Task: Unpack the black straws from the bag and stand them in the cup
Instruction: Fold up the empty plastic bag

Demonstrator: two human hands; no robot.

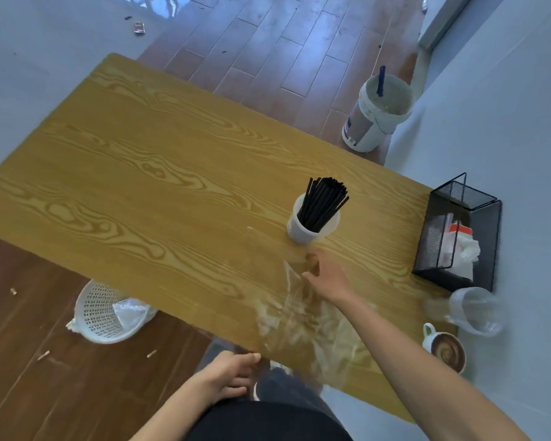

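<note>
A bundle of black straws stands upright in a white cup on the wooden table. A clear plastic bag lies crumpled and blurred on the table's near part, with no straws visible in it. My right hand reaches over the bag just below the cup, its fingers pinching the bag's upper end. My left hand hovers by the table's near edge, fingers loosely curled and holding nothing; I cannot tell whether it touches the bag's lower edge.
A black mesh box with tissues stands at the right edge. A clear plastic cup and a coffee mug sit near the right corner. A white basket and a paint bucket stand on the floor.
</note>
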